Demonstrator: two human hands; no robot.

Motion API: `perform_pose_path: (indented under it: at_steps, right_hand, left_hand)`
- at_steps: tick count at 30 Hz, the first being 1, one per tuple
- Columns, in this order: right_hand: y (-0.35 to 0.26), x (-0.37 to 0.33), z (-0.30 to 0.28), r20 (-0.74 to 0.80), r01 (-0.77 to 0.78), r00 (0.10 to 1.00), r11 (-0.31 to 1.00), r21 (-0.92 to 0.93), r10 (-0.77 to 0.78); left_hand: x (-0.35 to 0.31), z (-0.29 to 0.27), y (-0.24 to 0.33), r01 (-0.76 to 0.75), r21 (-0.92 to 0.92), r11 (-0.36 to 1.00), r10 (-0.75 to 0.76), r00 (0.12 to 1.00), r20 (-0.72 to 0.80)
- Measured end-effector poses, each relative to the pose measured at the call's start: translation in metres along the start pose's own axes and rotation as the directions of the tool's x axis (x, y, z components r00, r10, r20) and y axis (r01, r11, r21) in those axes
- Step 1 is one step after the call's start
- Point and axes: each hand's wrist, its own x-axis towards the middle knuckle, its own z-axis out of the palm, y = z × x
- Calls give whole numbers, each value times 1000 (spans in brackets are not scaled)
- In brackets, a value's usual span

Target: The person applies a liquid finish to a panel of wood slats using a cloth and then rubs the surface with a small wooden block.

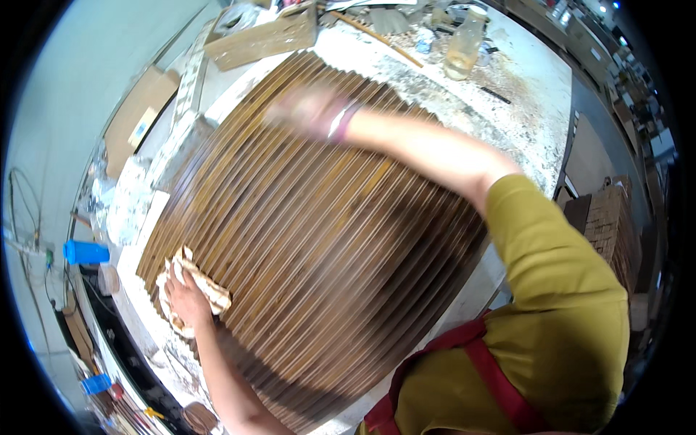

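A crumpled, brown-stained white cloth (216,296) is pressed by the left hand (190,300), fingers apart, onto a ribbed brown panel (290,232) laid across a white table (535,72), and might be snagged if dragged crosswise; the blurred right hand's (308,112) grip cannot be told.

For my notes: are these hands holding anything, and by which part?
The left hand lies on the cloth, near its middle, not visibly gripping; the right hand is too blurred to tell.

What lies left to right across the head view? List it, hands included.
Blue cylindrical container, left hand on crumpled white-and-brown cloth, blurred right hand, clear narrow-necked bottle.
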Motion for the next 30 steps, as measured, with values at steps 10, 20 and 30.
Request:
perform_pose_path:
  at_steps: [10, 20, 30]
  right_hand:
    - [155, 0, -56, -136, -438, 899, 840, -322, 416]
    - [-41, -13, 31, 388, 121, 896, 959, 257, -218]
    - [85, 39, 2, -3, 255, 966, 950, -178, -260]
  left_hand:
    - [-2, 4, -6, -85, -84, 993, 79, 995, -66]
    - [0, 5, -2, -131, -57, 990, 124, 985, -117]
    - [-1, 12, -7, -111, -2, 994, 110, 987, -114]
